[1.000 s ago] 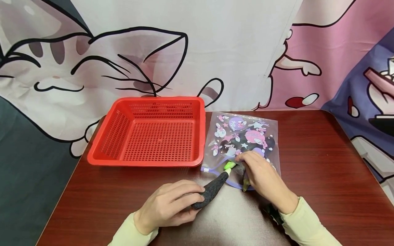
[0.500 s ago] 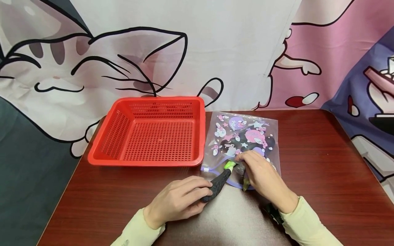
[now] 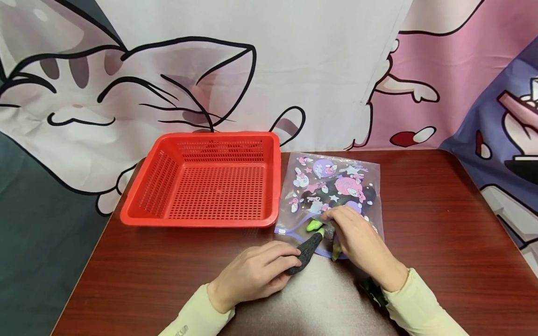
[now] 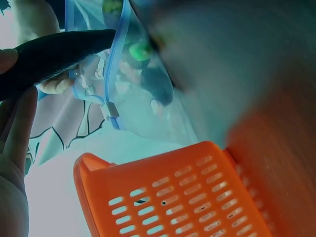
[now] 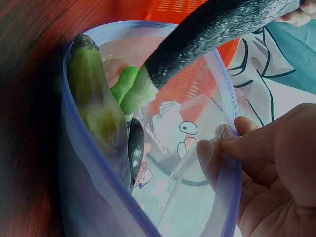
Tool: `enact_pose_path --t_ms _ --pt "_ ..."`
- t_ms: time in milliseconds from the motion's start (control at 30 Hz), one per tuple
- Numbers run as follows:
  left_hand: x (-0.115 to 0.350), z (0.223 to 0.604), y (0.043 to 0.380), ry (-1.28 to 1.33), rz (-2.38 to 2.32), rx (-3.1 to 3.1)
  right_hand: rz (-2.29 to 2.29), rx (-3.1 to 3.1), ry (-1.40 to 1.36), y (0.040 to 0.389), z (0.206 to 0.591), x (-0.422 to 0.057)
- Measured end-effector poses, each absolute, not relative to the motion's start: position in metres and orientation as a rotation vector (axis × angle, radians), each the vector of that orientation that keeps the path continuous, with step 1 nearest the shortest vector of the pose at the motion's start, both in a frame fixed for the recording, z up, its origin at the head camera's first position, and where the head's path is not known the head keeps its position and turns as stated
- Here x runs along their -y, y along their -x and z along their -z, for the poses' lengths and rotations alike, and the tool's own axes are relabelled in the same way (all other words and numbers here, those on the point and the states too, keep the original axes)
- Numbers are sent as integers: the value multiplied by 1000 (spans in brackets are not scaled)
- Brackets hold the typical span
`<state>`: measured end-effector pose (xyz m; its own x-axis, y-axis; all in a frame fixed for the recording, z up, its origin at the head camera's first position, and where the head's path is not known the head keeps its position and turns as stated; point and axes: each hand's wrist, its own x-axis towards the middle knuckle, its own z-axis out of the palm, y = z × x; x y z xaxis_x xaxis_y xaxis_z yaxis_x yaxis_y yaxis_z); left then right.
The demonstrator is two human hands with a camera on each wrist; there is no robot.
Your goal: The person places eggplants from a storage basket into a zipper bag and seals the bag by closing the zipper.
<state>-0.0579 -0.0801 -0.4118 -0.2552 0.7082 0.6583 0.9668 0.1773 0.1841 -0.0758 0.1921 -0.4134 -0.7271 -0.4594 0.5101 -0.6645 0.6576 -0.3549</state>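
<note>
My left hand (image 3: 260, 270) grips the thick end of a long, dark, rough-skinned vegetable (image 3: 306, 254) with a pale green tip. Its tip points into the mouth of a clear zip bag (image 3: 290, 196) printed with cartoon figures. Thumb and fingers of my right hand (image 3: 357, 238) pinch the bag's purple zip edge, holding the mouth apart. Inside the opening, the right wrist view shows a green-and-purple eggplant (image 5: 94, 94), a bright green piece (image 5: 127, 81) beside the tip and a glossy dark vegetable (image 5: 136, 143) lower down. Print and plastic partly hide the bag's contents.
To the left of the bag stands a red perforated basket (image 3: 199, 221), close against its edge. Both are on a dark red-brown wooden table (image 3: 441, 224). A cartoon-printed curtain (image 3: 328, 84) hangs behind the table's far edge.
My left hand has moved right and slightly up, carrying the dark vegetable's pale tip further into the bag's mouth. My right hand has stayed in place at the bag.
</note>
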Motion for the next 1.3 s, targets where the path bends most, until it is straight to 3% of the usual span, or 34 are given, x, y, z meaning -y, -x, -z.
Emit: enact_pose_path --t_ms 1300 --pt "42 422 68 1430 389 2115 -753 2543 -877 76 418 -194"
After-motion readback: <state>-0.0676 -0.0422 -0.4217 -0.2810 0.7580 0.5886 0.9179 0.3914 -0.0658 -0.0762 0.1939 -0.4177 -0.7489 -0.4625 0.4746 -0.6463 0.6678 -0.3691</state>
